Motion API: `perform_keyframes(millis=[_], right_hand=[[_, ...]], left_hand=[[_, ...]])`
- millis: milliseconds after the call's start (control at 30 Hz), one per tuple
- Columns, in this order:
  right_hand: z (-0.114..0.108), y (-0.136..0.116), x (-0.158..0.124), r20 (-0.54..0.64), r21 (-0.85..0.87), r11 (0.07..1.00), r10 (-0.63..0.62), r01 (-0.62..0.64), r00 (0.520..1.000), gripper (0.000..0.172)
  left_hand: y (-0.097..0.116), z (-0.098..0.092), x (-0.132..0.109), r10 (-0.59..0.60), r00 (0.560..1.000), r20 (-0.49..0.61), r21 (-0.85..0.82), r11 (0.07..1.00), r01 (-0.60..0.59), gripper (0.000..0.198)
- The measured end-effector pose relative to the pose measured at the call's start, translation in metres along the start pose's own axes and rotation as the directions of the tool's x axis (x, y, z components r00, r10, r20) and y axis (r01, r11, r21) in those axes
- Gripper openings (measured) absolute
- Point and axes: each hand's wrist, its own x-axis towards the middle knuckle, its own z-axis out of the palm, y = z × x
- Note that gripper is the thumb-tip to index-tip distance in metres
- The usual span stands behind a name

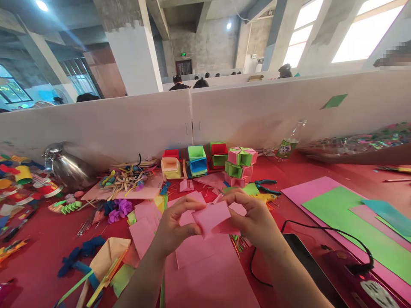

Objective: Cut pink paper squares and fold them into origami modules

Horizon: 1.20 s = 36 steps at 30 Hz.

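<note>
From my screen I see the folded pink paper (213,217) held up between both hands, above the pink sheets (212,278) on the desk (128,226). Its long axis runs roughly left to right, right end slightly higher. My left hand (173,226) pinches the left end, my right hand (257,218) the right; neither is clearly nearer. I can't see the far face, some fingertips are hidden behind it, and the folds are hard to make out.

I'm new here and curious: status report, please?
Left grip, right grip: both on pink paper. Paper looks folded, held above pink sheets. Black cable near right forearm.
</note>
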Motion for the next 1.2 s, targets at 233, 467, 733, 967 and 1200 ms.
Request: perform_keyframes(millis=[233, 467, 733, 967, 1200], right_hand=[[-0.002, -0.002, 0.000, 0.022, 0.036, 0.998, 0.047, -0.048, 0.999, 0.014], [0.002, -0.001, -0.001, -0.003, -0.036, 0.999, 0.034, -0.034, 0.999, 0.013], [0.000, 0.003, 0.001, -0.027, -0.150, 0.965, -0.219, 0.213, 0.975, 0.009], [-0.003, 0.001, 0.003, -0.012, -0.235, 0.920, -0.324, 0.312, 0.946, 0.010], [0.000, -0.002, 0.004, 0.012, -0.289, 0.852, -0.452, 0.436, 0.892, 0.013]], left_hand=[[-0.003, -0.011, 0.001, 0.038, 0.995, 0.091, 0.013, 0.999, -0.039, 0.041], [-0.001, -0.003, 0.002, -0.103, 0.995, -0.014, -0.050, 0.994, 0.102, 0.016], [-0.003, 0.007, 0.002, -0.296, 0.954, -0.053, -0.302, 0.915, 0.267, 0.025], [-0.003, 0.011, 0.003, -0.365, 0.931, -0.015, -0.322, 0.883, 0.341, 0.029], [-0.002, 0.011, 0.003, -0.469, 0.883, -0.005, -0.276, 0.850, 0.449, 0.036]])
